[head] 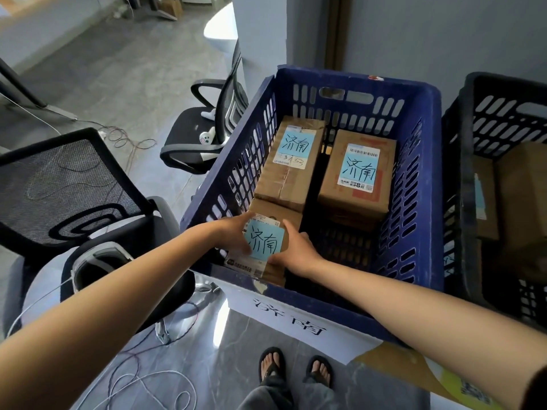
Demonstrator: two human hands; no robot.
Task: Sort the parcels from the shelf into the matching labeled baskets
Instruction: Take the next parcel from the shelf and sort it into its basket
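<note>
A blue slatted basket [423, 202] with a white paper label on its front wall holds three cardboard parcels, each with a blue handwritten label. One parcel [291, 161] lies at the back left and another [358, 173] at the back right. The third parcel [265, 241] sits in the front left corner, held between both hands. My left hand [233, 232] grips its left side, thumb on the blue label. My right hand [296, 250] grips its right side, fingers curled over the top edge.
A dark basket [464, 179] with more cardboard boxes stands to the right. Two black mesh office chairs [77, 190] stand to the left. Loose cables [154, 380] lie on the grey floor near my sandalled feet [296, 368].
</note>
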